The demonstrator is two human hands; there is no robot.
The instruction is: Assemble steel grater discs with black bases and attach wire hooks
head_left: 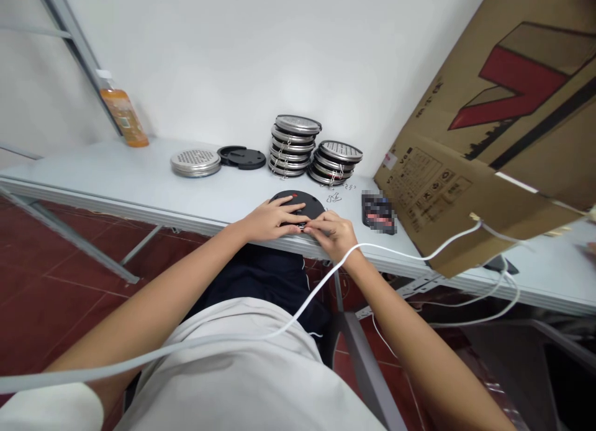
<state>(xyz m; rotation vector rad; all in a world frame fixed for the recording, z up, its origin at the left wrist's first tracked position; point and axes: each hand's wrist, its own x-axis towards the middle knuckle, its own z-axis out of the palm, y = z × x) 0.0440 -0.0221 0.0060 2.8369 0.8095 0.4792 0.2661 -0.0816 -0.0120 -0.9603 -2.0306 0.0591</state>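
A black round disc (298, 202) lies near the table's front edge, with a small red mark on top. Across it my left hand (274, 218) rests with fingers spread, its thumb by the disc's near rim. My right hand (333, 232) pinches at that same rim, thumb against forefinger. Something small and shiny shows between the hands, but the fingers cover most of it. Just beyond the disc are several loose bent-wire pieces (334, 197).
Behind stand a taller stack (292, 146) and a shorter stack (333, 164) of round metal-and-black pieces. Perforated metal discs (195, 162), black round parts (246, 158) and an orange bottle (125, 114) sit leftward. A cardboard box (465, 170) stands right; a white cable (326, 282) crosses my right forearm.
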